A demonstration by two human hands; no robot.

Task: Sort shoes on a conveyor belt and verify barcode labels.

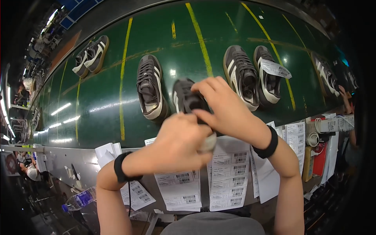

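Both hands are on a dark sneaker [183, 92] with white side stripes, its toe pointing away from me and its heel partly covered. My right hand [227, 105] grips the shoe's right side near the tongue, thumb and fingers apart around the upper. My left hand [178, 139], blurred by motion, is curled closed at the heel and opening; its fingertips are partly hidden. Just left of it a matching sneaker [149, 86] rests on the green conveyor belt [105, 90]. Black bands circle both wrists.
Right of my hands stands a sneaker pair [239, 72], with a white label sheet [275, 69] on one shoe. Another pair [91, 55] sits far left, more shoes [326, 74] far right. Barcode label sheets [229, 184] line the near ledge. A bottle [80, 199] lies lower left.
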